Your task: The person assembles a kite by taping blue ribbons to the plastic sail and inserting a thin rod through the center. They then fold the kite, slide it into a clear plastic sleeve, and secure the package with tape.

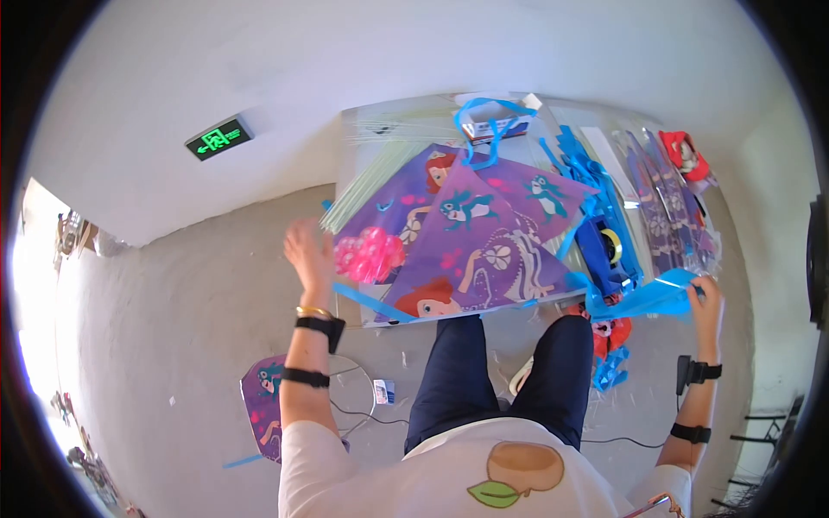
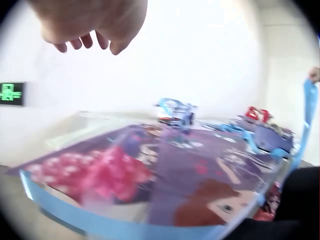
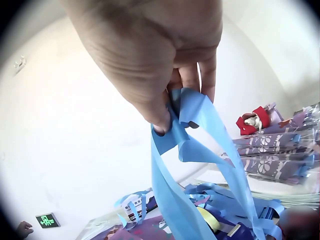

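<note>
My right hand (image 3: 155, 55) pinches a folded loop of light-blue ribbon (image 3: 182, 200) between thumb and fingers, off the table's right front corner. From that hand the ribbon (image 1: 652, 298) runs back toward the table in the head view. My left hand (image 1: 308, 259) is raised beside the table's left edge, fingers loosely extended and holding nothing. Nearest to it lies a pink bundle with white dots (image 1: 370, 255). Large purple kite-like sheets (image 1: 509, 237), printed with a red-haired figure and blue-green animals, overlap on the tabletop. Another blue strip (image 1: 373, 302) crosses the front left corner.
Thin pale rods (image 1: 371, 186) lie at the back left, near a box (image 1: 494, 121) draped with ribbon. A tape dispenser (image 1: 610, 248) sits among blue strips on the right, beside packed purple sheets (image 1: 661, 207). A stool (image 1: 352, 380) stands on the floor at left.
</note>
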A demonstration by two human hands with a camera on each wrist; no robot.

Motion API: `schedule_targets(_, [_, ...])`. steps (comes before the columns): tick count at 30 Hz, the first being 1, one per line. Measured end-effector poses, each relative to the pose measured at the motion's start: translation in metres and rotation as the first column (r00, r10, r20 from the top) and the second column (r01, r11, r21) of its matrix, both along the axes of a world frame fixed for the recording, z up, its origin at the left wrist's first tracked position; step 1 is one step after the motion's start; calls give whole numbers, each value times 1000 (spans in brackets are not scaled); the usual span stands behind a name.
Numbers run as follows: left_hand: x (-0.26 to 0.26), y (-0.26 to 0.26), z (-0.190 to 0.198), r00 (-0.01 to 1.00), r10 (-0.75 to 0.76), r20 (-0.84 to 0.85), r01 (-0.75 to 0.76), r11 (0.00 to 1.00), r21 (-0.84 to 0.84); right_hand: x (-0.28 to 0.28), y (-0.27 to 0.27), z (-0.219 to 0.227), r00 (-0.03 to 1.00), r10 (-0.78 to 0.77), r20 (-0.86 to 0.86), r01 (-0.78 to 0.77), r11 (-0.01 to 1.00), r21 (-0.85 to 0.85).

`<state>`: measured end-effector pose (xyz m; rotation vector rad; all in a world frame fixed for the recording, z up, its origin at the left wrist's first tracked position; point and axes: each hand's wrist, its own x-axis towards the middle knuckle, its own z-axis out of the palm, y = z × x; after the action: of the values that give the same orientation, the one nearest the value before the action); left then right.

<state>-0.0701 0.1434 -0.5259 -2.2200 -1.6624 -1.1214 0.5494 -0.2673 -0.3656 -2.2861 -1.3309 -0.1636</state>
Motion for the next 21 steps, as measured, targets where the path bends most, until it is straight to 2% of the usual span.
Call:
schedule_targets(2, [51, -47, -8, 960, -279, 39, 281, 957, -78, 5, -1, -2, 994, 75, 79, -78, 996, 45])
schedule_targets(3, [75, -76, -16, 923, -378, 64, 384, 906, -178, -2, 1, 4, 997, 53, 63, -57, 997, 60])
schedule_targets(6, [116, -151, -58, 735, -668, 115, 653, 651, -387, -12, 3, 16, 996, 17, 83, -25, 995, 93])
schedule_targets(7, [121, -168, -72, 718, -683, 134, 674, 635, -377, -10, 3, 19, 995, -3, 104, -5, 996, 86])
schedule_targets(9, [125, -191, -95, 696, -716, -61, 618, 639, -457, -6, 1, 23, 997, -22, 79, 15, 996, 86])
schedule_targets(10, [124, -194, -103, 687, -725, -51, 632, 630, -452, -4, 1, 26, 995, -35, 90, 27, 996, 84])
schedule_targets(12, [115, -192, -114, 716, -674, -182, 509, 683, -524, 2, -1, 30, 997, -31, 75, 25, 996, 83])
schedule_targets(16, [94, -175, -111, 683, -686, -251, 494, 687, -533, 21, -3, 32, 995, -69, 70, 64, 995, 75])
schedule_targets(18, [97, -168, -104, 663, -701, -261, 521, 684, -511, 42, 0, 30, 981, 19, 192, -36, 996, 82])
schedule_targets(21, [89, -166, -103, 679, -700, -224, 497, 662, -561, 61, 14, 41, 989, 34, 142, -44, 997, 70])
